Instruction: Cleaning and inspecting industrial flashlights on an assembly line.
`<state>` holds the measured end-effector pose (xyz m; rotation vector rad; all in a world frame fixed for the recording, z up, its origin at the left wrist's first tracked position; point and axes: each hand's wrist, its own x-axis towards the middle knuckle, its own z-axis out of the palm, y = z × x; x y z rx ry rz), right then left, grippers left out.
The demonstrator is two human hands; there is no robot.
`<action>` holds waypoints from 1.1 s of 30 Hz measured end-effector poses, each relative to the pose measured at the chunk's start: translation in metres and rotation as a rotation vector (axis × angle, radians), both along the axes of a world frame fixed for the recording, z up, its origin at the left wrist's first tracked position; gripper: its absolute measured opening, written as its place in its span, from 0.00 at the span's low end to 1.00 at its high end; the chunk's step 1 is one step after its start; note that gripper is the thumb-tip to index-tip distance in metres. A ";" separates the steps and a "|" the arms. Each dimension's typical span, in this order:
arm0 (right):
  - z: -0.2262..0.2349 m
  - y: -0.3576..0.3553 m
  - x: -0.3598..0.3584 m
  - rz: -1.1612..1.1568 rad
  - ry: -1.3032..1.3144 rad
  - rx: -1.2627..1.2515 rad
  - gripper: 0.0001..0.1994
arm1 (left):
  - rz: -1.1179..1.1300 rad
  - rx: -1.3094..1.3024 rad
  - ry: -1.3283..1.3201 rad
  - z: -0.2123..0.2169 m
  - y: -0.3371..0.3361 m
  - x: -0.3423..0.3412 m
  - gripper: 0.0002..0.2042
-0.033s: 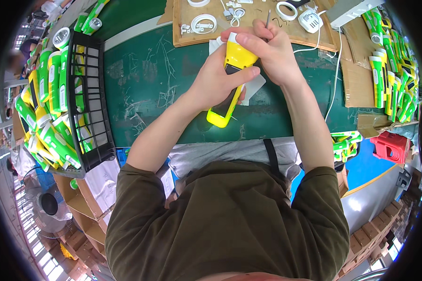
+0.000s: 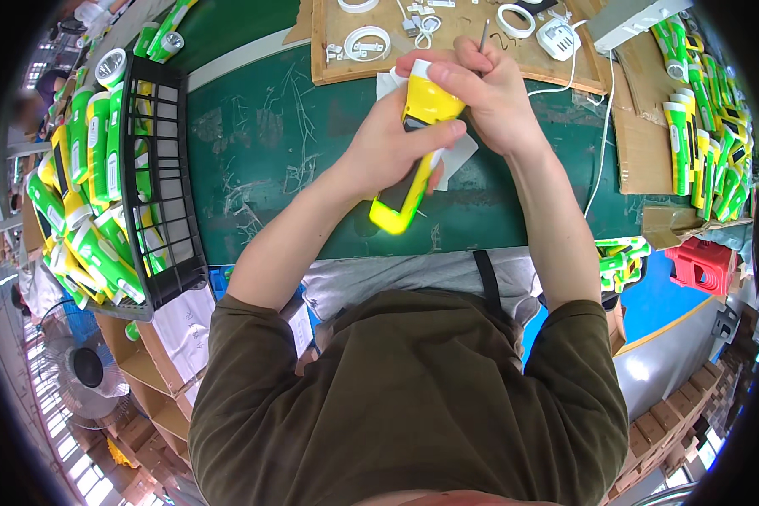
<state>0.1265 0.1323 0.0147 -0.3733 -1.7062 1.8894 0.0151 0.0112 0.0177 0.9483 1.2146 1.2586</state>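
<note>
Hands both grasping, raised over the green workbench (image 2: 261,160) near its far side. Left hand (image 2: 388,148) wrapped around the middle of a yellow flashlight (image 2: 407,187), thumb laid across its dark grey panel, fingertips curling out on the far side. Right hand (image 2: 497,101) clasped at the flashlight's white-tipped head end, thumb pressed along it, with a thin metal shaft (image 2: 484,35) sticking up beside the bent fingers; lower part of that shaft hidden by the grip, so kind of tool impossible to tell. Flashlight tilted, head end away from the body, bright yellow tail end pointing back toward the waist. White paper (image 2: 457,160) lying on the bench beneath, partly covered. Just beyond the hands, a wood-edged board (image 2: 455,49) bearing white rings (image 2: 514,36), a bundled white cable (image 2: 427,34) and a white plug-in charger (image 2: 557,39). To the left, a black plastic crate (image 2: 167,181) with green, yellow and white flashlights (image 2: 97,148) heaped against it. To the right, bent cardboard (image 2: 641,152) and more such flashlights standing in a row. Farther out, a red plastic item (image 2: 702,266) at right and a round fan (image 2: 87,368) at lower left.
</note>
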 end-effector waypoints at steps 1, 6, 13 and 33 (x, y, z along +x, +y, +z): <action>0.000 0.001 0.000 0.044 0.050 -0.060 0.18 | -0.045 -0.053 -0.134 0.005 -0.003 0.000 0.16; -0.002 0.002 0.001 0.145 0.237 -0.158 0.19 | -0.255 -0.111 -0.475 0.009 -0.007 -0.010 0.14; 0.003 0.004 0.003 0.071 -0.038 -0.058 0.21 | -0.052 -0.095 0.047 0.003 -0.004 -0.004 0.21; -0.004 -0.003 -0.006 0.019 0.034 -0.118 0.18 | 0.064 -0.067 0.393 0.006 -0.007 0.006 0.19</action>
